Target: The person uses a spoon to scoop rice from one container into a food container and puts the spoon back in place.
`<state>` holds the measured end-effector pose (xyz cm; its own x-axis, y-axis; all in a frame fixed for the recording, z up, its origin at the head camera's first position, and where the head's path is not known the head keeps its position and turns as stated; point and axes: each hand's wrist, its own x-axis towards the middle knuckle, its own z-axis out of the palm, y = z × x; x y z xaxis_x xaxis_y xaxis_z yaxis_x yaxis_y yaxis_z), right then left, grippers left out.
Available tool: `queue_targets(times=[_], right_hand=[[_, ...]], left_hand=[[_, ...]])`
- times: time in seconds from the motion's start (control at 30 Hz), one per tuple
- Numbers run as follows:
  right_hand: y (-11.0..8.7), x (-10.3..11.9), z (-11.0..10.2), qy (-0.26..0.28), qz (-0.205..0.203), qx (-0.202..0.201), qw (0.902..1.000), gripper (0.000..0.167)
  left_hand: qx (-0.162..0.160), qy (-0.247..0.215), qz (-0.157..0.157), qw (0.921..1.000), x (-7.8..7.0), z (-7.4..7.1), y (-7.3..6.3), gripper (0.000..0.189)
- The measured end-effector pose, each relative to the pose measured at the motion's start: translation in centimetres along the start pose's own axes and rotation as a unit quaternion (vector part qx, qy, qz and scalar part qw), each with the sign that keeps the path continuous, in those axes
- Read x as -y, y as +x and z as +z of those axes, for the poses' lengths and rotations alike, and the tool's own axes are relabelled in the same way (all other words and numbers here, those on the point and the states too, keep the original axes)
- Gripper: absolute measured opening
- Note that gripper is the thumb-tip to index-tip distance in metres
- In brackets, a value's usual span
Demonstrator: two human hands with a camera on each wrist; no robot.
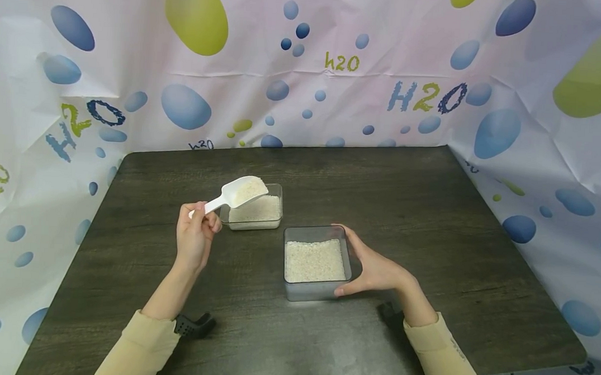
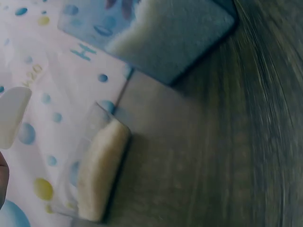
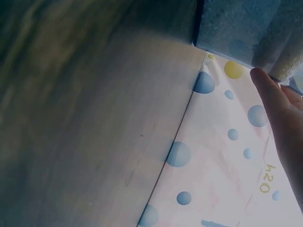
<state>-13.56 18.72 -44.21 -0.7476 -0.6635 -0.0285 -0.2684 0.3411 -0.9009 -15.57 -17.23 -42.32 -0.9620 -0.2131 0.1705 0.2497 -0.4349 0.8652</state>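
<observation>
My left hand (image 1: 195, 233) grips the handle of a white scoop (image 1: 230, 193) that carries a heap of rice (image 1: 250, 190). The scoop overlaps a clear rectangular container (image 1: 255, 226) with rice in it, on the left of the table; in the left wrist view only the scoop's blade (image 2: 13, 116) shows at the left edge. Around the right side of a grey see-through square container (image 1: 310, 291), my right hand (image 1: 375, 267) rests with thumb at the near corner and fingers at the far one. Rice (image 1: 315, 261) lies inside this container, also visible through its wall in both wrist views.
Both containers stand on a dark wood-grain table (image 1: 430, 215). A white sheet with blue and green spots (image 1: 305, 87) hangs behind and beside the table. On the left wrist there is a black strap (image 1: 194, 325).
</observation>
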Motion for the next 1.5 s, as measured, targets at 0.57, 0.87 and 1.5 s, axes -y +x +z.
queue_targets(times=[0.57, 0.87, 1.5], right_hand=[[0.0, -0.1, -0.1, -0.002, 0.001, 0.005, 1.0000, 0.118], [0.1, -0.3, -0.4, -0.002, -0.023, 0.009, 0.9997, 0.117], [0.1, -0.2, -0.6, -0.004, -0.009, 0.009, 0.9999, 0.118]], left_hand=[[-0.001, 0.168, -0.072, 0.9832, 2.9, -2.3, 2.4, 0.009], [0.048, 0.320, -0.061, 0.9444, 1.9, -2.2, 3.3, 0.009], [0.060, 0.508, -0.052, 0.8577, -1.4, -2.4, 4.6, 0.028]])
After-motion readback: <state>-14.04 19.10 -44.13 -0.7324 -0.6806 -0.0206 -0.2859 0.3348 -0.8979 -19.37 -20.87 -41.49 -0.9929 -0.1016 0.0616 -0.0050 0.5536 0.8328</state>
